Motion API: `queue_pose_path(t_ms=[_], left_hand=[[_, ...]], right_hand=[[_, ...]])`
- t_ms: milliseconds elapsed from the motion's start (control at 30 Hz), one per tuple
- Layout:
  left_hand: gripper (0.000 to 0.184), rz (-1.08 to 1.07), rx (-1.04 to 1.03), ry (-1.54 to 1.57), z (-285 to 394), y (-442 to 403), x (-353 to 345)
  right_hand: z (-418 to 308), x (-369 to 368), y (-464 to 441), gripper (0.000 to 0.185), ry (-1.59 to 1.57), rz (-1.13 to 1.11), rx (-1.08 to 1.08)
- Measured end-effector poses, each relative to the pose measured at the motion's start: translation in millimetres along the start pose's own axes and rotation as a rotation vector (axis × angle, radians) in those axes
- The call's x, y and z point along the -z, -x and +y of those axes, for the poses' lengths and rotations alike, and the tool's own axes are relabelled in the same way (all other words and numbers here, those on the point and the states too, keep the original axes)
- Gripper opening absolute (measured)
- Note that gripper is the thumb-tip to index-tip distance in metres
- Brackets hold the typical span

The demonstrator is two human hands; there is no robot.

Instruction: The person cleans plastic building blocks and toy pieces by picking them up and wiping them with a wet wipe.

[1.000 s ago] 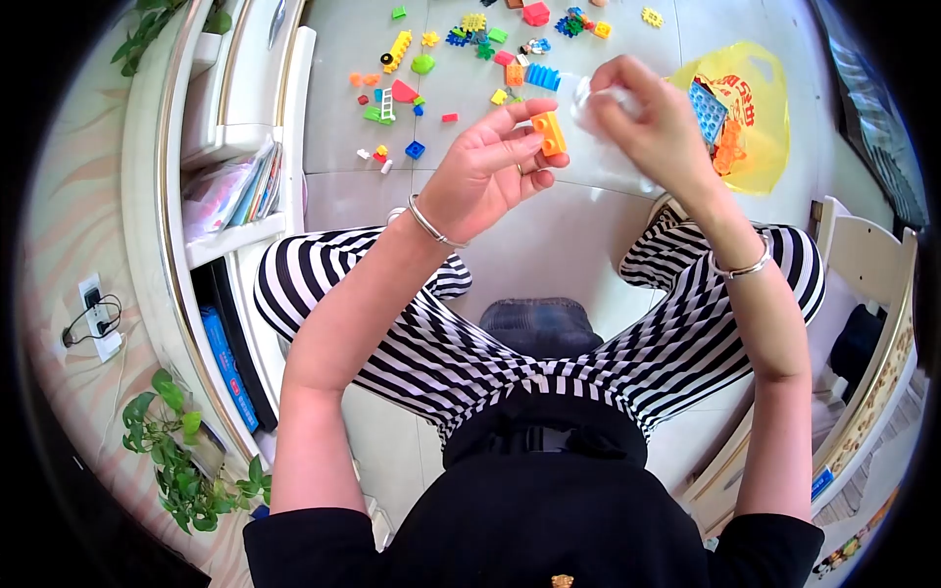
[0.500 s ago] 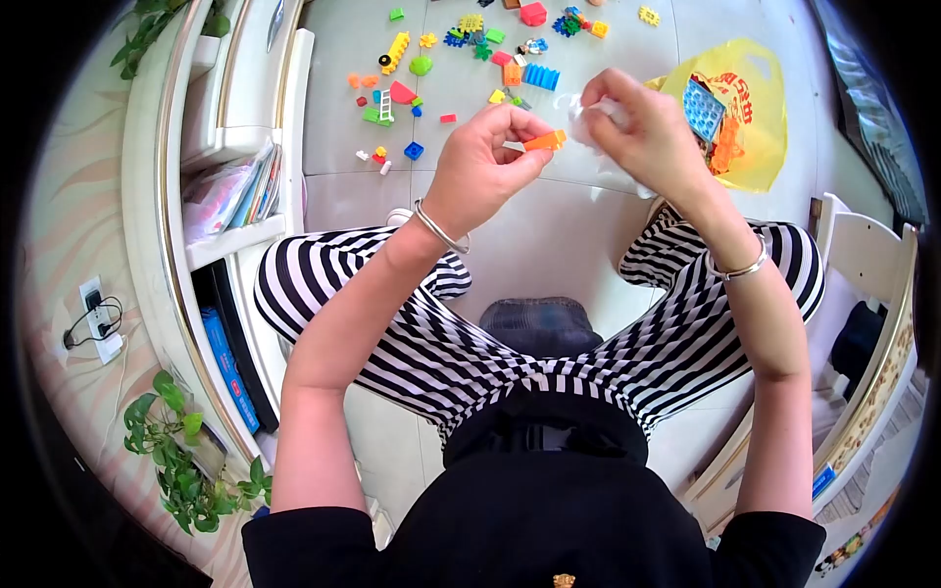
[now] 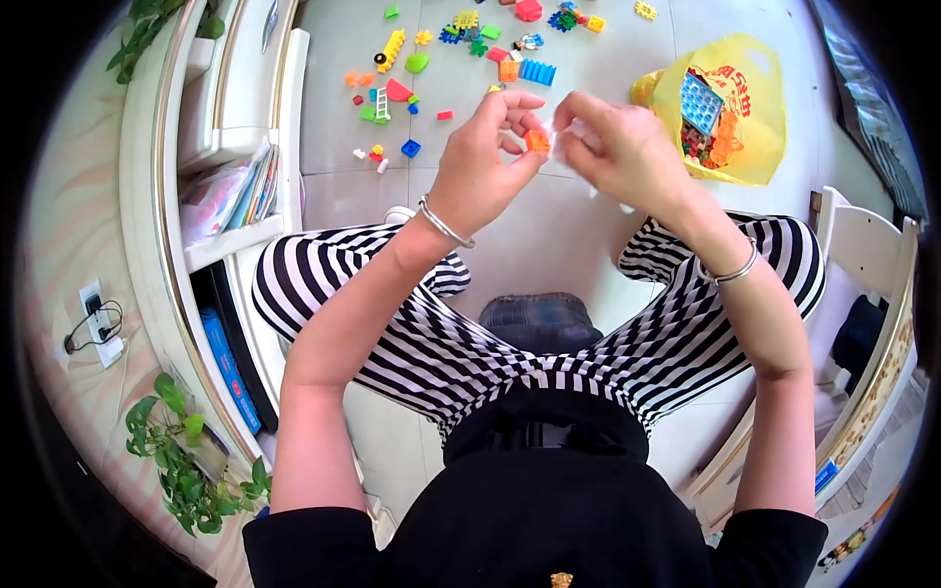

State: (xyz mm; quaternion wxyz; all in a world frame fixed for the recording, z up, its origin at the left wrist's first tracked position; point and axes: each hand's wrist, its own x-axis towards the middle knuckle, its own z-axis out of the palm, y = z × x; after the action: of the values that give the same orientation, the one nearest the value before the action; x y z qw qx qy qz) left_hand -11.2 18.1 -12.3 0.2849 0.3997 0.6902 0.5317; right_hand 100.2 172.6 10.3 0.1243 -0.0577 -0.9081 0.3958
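Observation:
Pinched between thumb and fingers of my left hand (image 3: 490, 147) is a small orange toy block (image 3: 536, 141). My right hand (image 3: 618, 147) is close beside it, its fingers closed on a crumpled white wipe (image 3: 567, 142), mostly hidden by the fingers. The wipe is at or very near the block; whether they touch I cannot tell. Beyond my hands, a blue ridged block (image 3: 538, 73) and an orange block (image 3: 508, 72) lie on the tiled floor. A blue block (image 3: 411, 148) rests left of my left hand.
An open yellow plastic bag (image 3: 760, 118) with toy pieces inside stands at the right. Several loose toys, including a yellow toy piece with a black wheel (image 3: 390, 51), are scattered ahead. A white shelf unit (image 3: 235, 240) borders the left, and a white chair (image 3: 863, 245) the right.
My right hand has moved left with the wipe, toward the orange block. My left hand has shifted slightly, turning the block so its end faces more toward me.

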Motion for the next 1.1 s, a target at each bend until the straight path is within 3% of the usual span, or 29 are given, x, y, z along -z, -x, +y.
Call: queue_pose_path(t_ms=[67,100,133,200,233,267,333,400,467,500,600,733,767,833,967,1100], left_hand=[[0.037,0.001,-0.012,-0.015,-3.2,-0.7,-1.7],[0.035,-0.053,0.087,0.140,-6.1,-0.1,-1.9],[0.032,-0.112,0.189,0.295,-8.8,0.8,-3.8],[0.023,-0.124,0.182,0.384,-12.3,1.9,-8.3],[0.020,-0.151,0.293,0.429,-13.2,2.0,-8.9],[0.017,-0.176,0.404,0.469,-13.6,1.9,-10.3],[0.019,-0.189,0.437,0.498,-11.8,0.5,-15.5],[0.020,-0.190,0.639,0.681,-5.7,-2.2,-21.7],[0.021,-0.187,0.635,0.699,-3.9,-5.3,-33.5],[0.022,-0.181,0.634,0.719,-0.9,-10.7,-39.5],[0.026,-0.182,0.617,0.704,7.2,-31.6,-68.1],[0.029,-0.213,0.603,0.700,20.2,-74.6,-127.7],[0.028,-0.212,0.606,0.711,23.0,-84.6,-145.1],[0.027,-0.219,0.610,0.716,23.4,-103.5,-173.2],[0.022,-0.272,0.694,0.867,17.4,-116.2,-206.0],[0.021,-0.230,0.676,0.973,25.3,-96.9,-195.6]], right_hand=[[4.1,12.6,-2.0,0.013,0.113,0.046,-0.136],[2.0,16.2,-3.1,0.012,-0.010,0.053,-0.194],[-1.8,16.7,-1.2,0.012,0.001,0.053,-0.198],[-8.8,15.1,6.3,0.012,-0.158,-0.067,-0.104],[-5.4,12.5,12.3,0.014,-0.015,-0.111,-0.085],[0.1,11.8,17.0,0.014,-0.011,-0.102,-0.089],[5.9,17.2,18.5,0.015,-0.041,0.020,-0.151],[12.5,28.5,21.8,0.017,-0.093,0.005,-0.261],[23.4,33.4,28.7,0.019,-0.327,0.132,-0.262],[25.1,43.2,33.2,0.021,-0.299,0.112,-0.346],[53.6,65.5,47.9,0.021,-0.330,0.258,-0.292],[62.5,102.1,67.0,0.022,-0.164,0.342,-0.554],[67.5,107.0,72.0,0.022,-0.165,0.354,-0.555],[78.1,113.5,80.1,0.023,0.259,0.354,-0.438],[80.1,115.5,89.1,0.023,0.266,0.358,-0.446],[77.4,102.8,81.0,0.022,0.218,0.344,-0.354]])
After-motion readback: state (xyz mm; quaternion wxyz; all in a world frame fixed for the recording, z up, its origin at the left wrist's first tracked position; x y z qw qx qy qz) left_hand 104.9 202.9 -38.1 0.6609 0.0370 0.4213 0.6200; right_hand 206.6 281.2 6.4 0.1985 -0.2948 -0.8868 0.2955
